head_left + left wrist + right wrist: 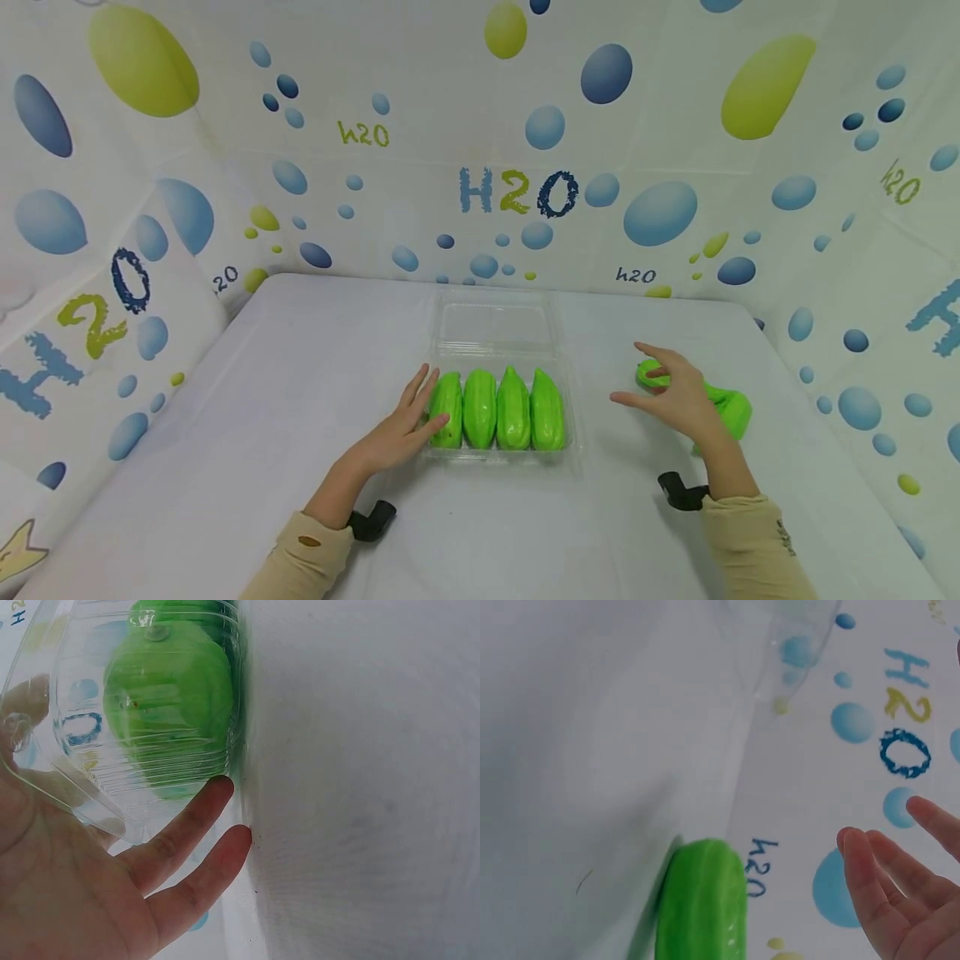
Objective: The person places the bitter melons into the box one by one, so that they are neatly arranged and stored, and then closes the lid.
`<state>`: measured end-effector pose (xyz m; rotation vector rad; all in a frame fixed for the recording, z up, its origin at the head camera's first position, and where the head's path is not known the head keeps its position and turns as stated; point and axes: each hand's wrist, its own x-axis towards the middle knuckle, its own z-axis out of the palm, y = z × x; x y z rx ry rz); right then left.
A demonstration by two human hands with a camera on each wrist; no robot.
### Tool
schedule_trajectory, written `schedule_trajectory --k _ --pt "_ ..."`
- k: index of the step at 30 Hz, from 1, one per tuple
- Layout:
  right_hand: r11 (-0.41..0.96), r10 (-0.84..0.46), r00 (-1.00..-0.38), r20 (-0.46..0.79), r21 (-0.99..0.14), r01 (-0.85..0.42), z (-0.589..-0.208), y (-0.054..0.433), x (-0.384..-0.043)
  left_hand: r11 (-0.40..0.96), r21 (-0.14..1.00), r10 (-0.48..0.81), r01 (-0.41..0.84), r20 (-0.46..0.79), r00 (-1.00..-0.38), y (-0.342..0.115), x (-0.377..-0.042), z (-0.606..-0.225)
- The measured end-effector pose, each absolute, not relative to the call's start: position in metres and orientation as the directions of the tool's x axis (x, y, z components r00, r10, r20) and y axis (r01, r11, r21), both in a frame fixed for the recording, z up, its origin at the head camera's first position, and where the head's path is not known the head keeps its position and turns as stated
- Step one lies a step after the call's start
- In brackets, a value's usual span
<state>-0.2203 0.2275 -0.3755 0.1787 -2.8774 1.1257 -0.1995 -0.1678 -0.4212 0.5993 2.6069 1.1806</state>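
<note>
A clear plastic clamshell box [572, 433] stands mid-table with its lid [491, 325] folded back. Several bright green, ridged, cucumber-like vegetables [480, 408] lie side by side in it, pointing away from me. My left hand [401, 429] touches the box's left side, thumb over the rim. In the left wrist view, that hand's fingers [180, 840] are extended along the plastic wall. At the right, my right hand [678, 400] hovers with fingers and thumb spread, holding nothing. Partly hidden beneath it are more green vegetables [737, 412]; one green vegetable [703, 907] shows in the right wrist view.
A white cloth covers the table [247, 417]. Behind and at both sides hangs a white curtain [420, 208] printed with blue and yellow-green drops and H2O lettering. A black wrist camera mount [372, 522] sits on the left wrist, another black mount [681, 492] on the right.
</note>
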Motion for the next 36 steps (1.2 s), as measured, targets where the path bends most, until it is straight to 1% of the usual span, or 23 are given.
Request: schedule_trajectory --k 3,10,14,23,36 --pt "0.749 -0.067 -0.995 0.075 -0.655 -0.1 -0.377 0.236 -0.219 0.595 0.755 0.449 0.276 -0.027 -0.893 -0.168 -0.2 -0.422" --pt "0.778 -0.038 -0.994 0.099 -0.622 -0.091 -0.379 0.253 -0.222 0.586 0.76 0.451 0.281 -0.018 -0.892 -0.168 -0.2 -0.424" --pt "0.776 -0.023 -0.995 0.099 -0.626 -0.08 -0.378 0.26 -0.222 0.579 0.766 0.452 0.278 -0.018 -0.892 -0.168 -0.2 -0.424" --pt "0.794 -0.034 -0.992 0.122 -0.599 -0.101 -0.378 0.274 -0.225 0.586 0.763 0.447 0.273 -0.023 -0.894 -0.169 -0.2 -0.423" --pt "0.826 -0.023 -0.992 0.121 -0.557 -0.087 -0.38 0.29 -0.228 0.593 0.758 0.443 0.272 -0.025 -0.896 -0.169 -0.199 -0.423"
